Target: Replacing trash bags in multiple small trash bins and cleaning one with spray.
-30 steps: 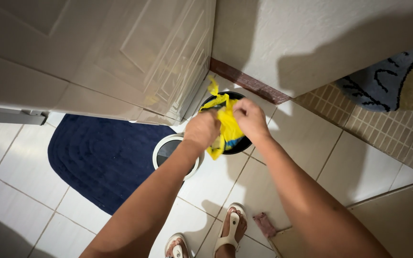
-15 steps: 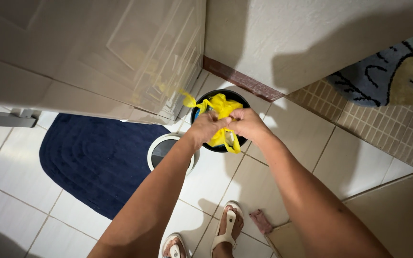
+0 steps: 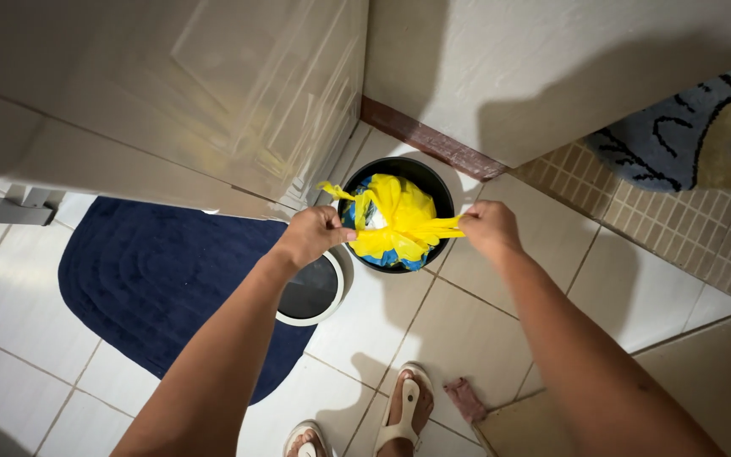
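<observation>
I see my left hand (image 3: 313, 235) and right hand (image 3: 486, 227) apart — each clamped on the crinkled yellow bag (image 3: 399, 222) over the black bin (image 3: 436, 182).

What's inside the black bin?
A yellow plastic bag fills the black bin, pulled at its ends by the left hand and right hand. Blue and white bits show through its opening; whatever lies underneath is covered.

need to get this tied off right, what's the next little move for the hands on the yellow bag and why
Probably cross the two pulled ends over each other to start a knot. The left hand and right hand each grip a stretched end of the yellow bag, which sits full in the black bin with its mouth open.
</observation>
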